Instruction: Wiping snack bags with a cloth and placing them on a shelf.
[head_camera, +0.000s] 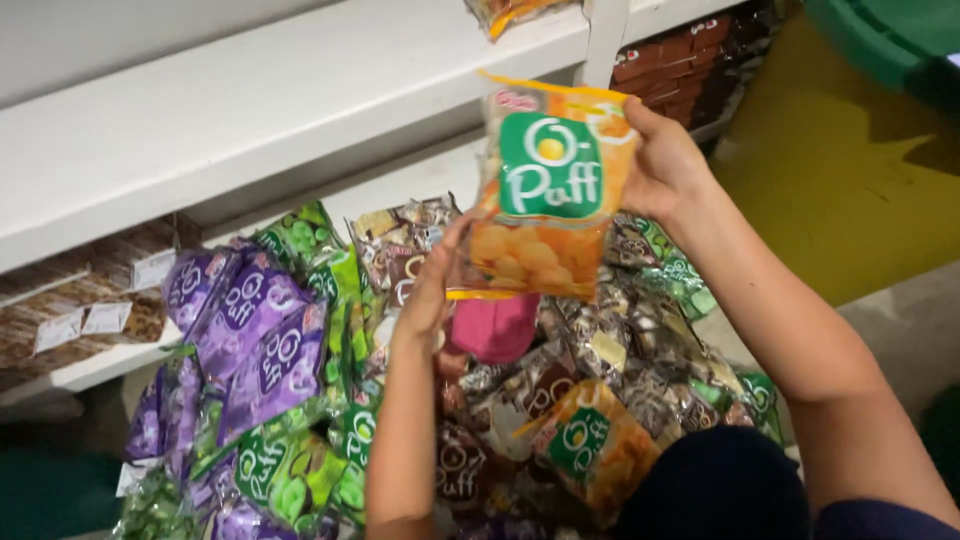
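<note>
orange snack bag (548, 190), held up above the heap of packets (330, 400) near the white shelf (250, 110): left hand (430, 290) pinches its bottom edge, right hand (665, 165) grips the top corner. it looks light, crinkly and slippery; edges give the best hold.

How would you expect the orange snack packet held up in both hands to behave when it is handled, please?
The orange snack packet looks puffed and glossy, so probably light, crinkly and a little slippery. The left hand and right hand grip only its edges, suggesting little weight.
</note>
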